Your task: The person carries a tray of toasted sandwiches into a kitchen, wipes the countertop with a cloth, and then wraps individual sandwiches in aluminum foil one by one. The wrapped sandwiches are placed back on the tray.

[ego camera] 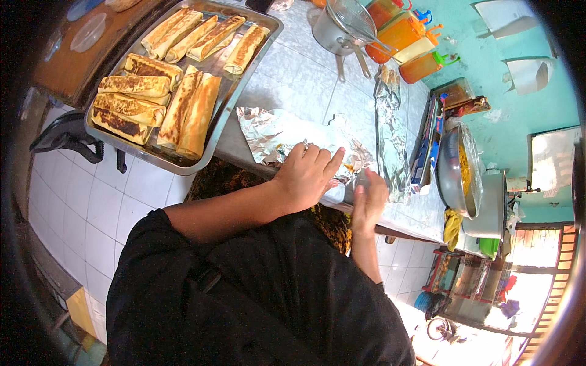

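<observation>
A crumpled sheet of aluminium foil (297, 128) lies at the near edge of the tiled table in front of me. My left hand (304, 176) is on its near edge, fingers curled over the foil and the index finger stretched out. What lies under the palm is hidden. At the sheet's right corner is my right hand (370, 194), slightly blurred, its fingertips by the foil. Long foil-wrapped rolls (391, 142) rest just beyond that hand. To the left, a metal tray (224, 103) holds several browned rolled wraps (199, 114).
A metal pot (332, 29) with a wire strainer (352, 16) stands at the back, beside several sauce bottles (419, 66). A long foil box (428, 144) and a plastic-covered metal bowl (451, 171) line the wall. A dark chair (68, 135) is below the tray.
</observation>
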Demonstrator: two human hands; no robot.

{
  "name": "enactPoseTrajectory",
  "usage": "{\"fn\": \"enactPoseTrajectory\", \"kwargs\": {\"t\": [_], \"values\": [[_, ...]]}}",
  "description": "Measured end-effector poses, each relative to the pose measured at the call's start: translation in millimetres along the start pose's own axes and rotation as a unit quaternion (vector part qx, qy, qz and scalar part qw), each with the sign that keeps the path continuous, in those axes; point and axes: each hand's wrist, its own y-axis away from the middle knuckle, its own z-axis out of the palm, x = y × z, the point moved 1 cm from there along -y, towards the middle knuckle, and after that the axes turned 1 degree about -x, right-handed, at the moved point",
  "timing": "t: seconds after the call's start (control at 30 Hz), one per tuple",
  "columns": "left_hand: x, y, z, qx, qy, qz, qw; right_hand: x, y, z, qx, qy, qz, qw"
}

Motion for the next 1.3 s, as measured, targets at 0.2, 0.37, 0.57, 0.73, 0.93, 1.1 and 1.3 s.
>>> {"fn": "enactPoseTrajectory", "kwargs": {"t": [0.2,0.37,0.57,0.73,0.93,1.1,1.3], "values": [[-7,-11,1,0.009,0.009,0.002,1.0,-19,-3,18,-0.054,-0.054,0.027,0.997],[-8,-13,4,0.015,0.021,0.008,1.0,-15,-4,18,-0.067,-0.072,-0.003,0.995],[-10,-15,10,0.016,0.043,-0.003,0.999,-28,-23,15,-0.072,-0.111,-0.053,0.99],[-8,-15,10,0.009,0.034,0.0,0.999,-28,-30,11,-0.099,-0.08,-0.086,0.988],[-10,-13,13,0.005,0.062,-0.004,0.998,-25,-42,11,-0.118,-0.055,-0.131,0.983],[-8,-14,7,-0.014,0.104,-0.028,0.994,-24,-48,20,-0.099,-0.105,-0.129,0.981],[-7,-11,2,0.0,0.13,-0.022,0.991,-34,-53,21,-0.118,-0.027,-0.131,0.984]]}}
